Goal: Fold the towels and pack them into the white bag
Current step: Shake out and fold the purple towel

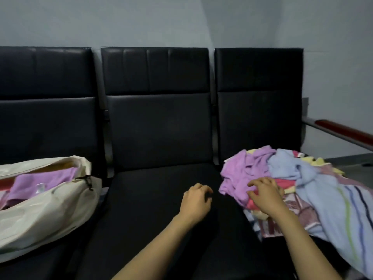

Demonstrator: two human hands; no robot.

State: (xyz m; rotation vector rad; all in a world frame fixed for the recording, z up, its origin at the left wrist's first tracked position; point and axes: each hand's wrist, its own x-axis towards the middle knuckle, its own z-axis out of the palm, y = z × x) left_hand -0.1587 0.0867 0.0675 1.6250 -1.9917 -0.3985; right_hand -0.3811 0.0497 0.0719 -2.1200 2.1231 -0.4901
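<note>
A heap of crumpled towels lies on the right seat: a purple towel point(240, 170), a light blue striped towel point(314, 190), and pink and yellow ones beneath. My right hand point(266, 193) rests on the heap's near left edge, its bent fingers touching the purple and pink cloth. My left hand point(196, 201) hovers over the middle seat, fingers loosely curled and holding nothing. On the left seat lies the white bag point(46, 211), unzipped, with a purple towel point(40, 184) showing inside.
A row of three black padded chairs point(159, 126) stands against a grey wall. A reddish-brown armrest point(343, 130) on a metal bar sticks out at the far right. The middle seat point(153, 199) lies between bag and heap.
</note>
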